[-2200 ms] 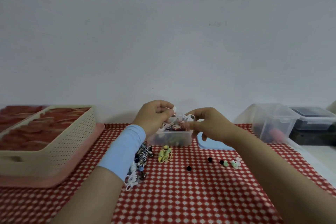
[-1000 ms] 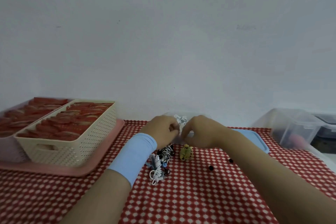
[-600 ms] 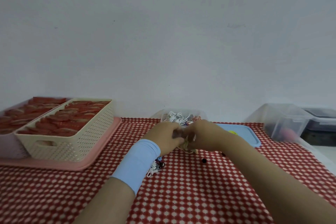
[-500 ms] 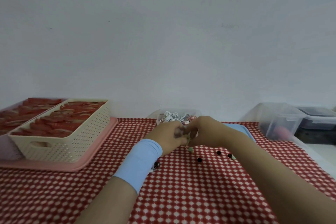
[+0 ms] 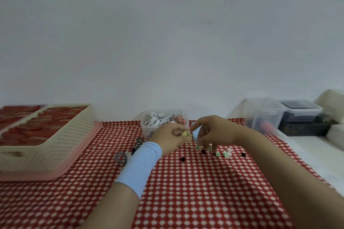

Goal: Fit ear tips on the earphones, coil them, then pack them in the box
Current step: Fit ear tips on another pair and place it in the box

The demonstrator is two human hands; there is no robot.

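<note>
Fingers (image 5: 176, 133) of the left hand (image 5: 167, 140) are curled round yellow earphones (image 5: 187, 134); beside them, right hand (image 5: 214, 134) fingers are spread over ear tips (image 5: 226, 154); any grip cannot be told.

A pale blue, close-fitting cuff (image 5: 138, 165), smooth and plain, covers the person's forearm just behind the left hand (image 5: 168, 140); the right forearm (image 5: 279, 163) is bare to the near edge.
</note>
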